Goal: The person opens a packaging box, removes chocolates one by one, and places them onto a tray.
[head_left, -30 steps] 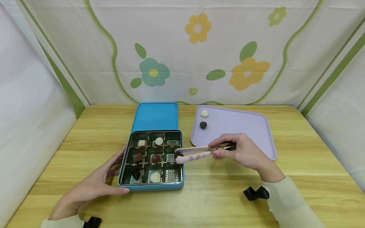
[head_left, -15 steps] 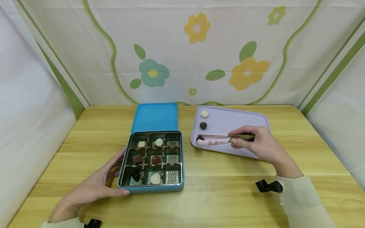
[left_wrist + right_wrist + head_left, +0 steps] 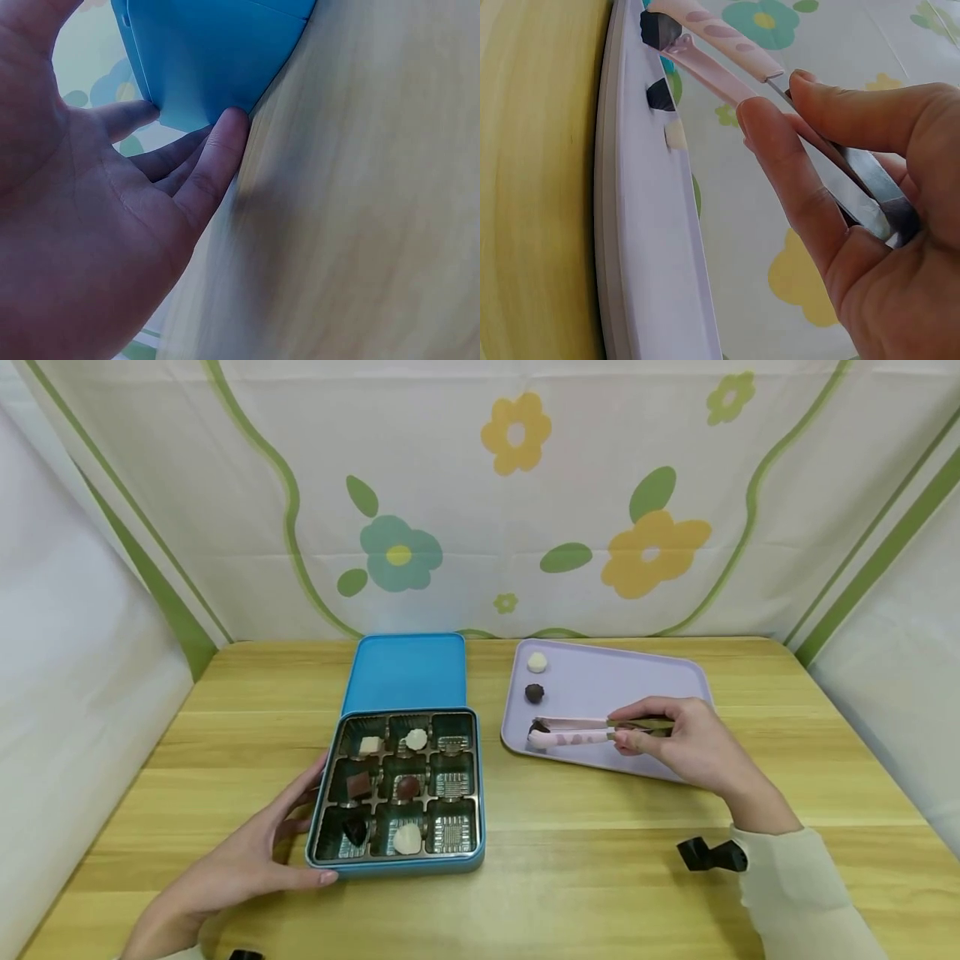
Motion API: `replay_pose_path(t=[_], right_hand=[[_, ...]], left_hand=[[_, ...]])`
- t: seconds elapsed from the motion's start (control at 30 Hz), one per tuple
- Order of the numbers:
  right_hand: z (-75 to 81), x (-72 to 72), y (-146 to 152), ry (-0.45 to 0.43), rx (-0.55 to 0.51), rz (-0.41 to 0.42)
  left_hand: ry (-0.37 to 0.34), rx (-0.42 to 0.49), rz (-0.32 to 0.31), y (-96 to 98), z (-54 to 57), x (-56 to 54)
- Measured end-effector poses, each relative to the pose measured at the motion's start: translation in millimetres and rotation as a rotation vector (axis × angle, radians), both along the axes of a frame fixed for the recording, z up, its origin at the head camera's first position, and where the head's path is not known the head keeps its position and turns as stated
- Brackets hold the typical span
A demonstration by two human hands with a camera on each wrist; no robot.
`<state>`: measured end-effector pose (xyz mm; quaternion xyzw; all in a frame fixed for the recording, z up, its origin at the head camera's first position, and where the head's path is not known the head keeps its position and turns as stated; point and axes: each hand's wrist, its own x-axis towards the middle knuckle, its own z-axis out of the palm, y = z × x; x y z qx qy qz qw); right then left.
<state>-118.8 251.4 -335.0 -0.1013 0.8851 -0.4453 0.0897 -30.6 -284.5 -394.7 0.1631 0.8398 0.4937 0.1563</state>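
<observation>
At eight o'clock, rests left hand [image 3: 246,860] against the side of a blue, round-cornered, metal-looking tin [image 3: 408,867], with fingers extended along the wall and thumb laid at the near corner, touching rather than clutching. At the tin's twelve o'clock, a flat bright-blue rectangular lid [image 3: 408,670]. Inside, in a shiny dark insert with compartments: down the left column, from twelve o'clock to six, a small cream block [image 3: 369,745], a brown square piece [image 3: 359,786] and a glossy dark piece [image 3: 355,832]; down the middle column, a white fluted piece [image 3: 416,740], a brown round piece [image 3: 407,788] and a white domed piece [image 3: 407,839].

At the tin's two o'clock, well apart, a lilac rectangular tray [image 3: 600,678]. Near its ten o'clock corner, a white round ball [image 3: 537,662]; at that ball's six o'clock, a dark brown ridged ball [image 3: 534,693]. Six o'clock again, between the tips of pink-armed metal tongs [image 3: 577,739], a dark brown piece [image 3: 538,727] over the tray; cannot tell whether touching it. Farthest right, pinches the tongs with right hand [image 3: 693,743], pointing them toward nine o'clock.
</observation>
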Motion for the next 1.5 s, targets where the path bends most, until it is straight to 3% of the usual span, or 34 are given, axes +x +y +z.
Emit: replay_pose_path(t=[0.17, 1.07, 1.3, 1.5], right_hand=[[1.2, 1.1, -2, 0.027, 0.051, -0.019], [-1.8, 7.9, -27, 0.276, 0.155, -0.017], [-2.4, 7.7, -28, 0.285, 0.172, -0.018], [-1.6, 7.9, -27, 0.278, 0.165, -0.019]], left_hand=[[-0.019, -0.011, 0.017, 3.4, 5.8, 2.4], [-0.035, -0.007, 0.027, 2.5, 2.4, 1.0], [-0.006, -0.001, 0.006, 0.7, 1.9, 1.0], [-0.025, -0.013, 0.023, 2.8, 3.0, 0.9]])
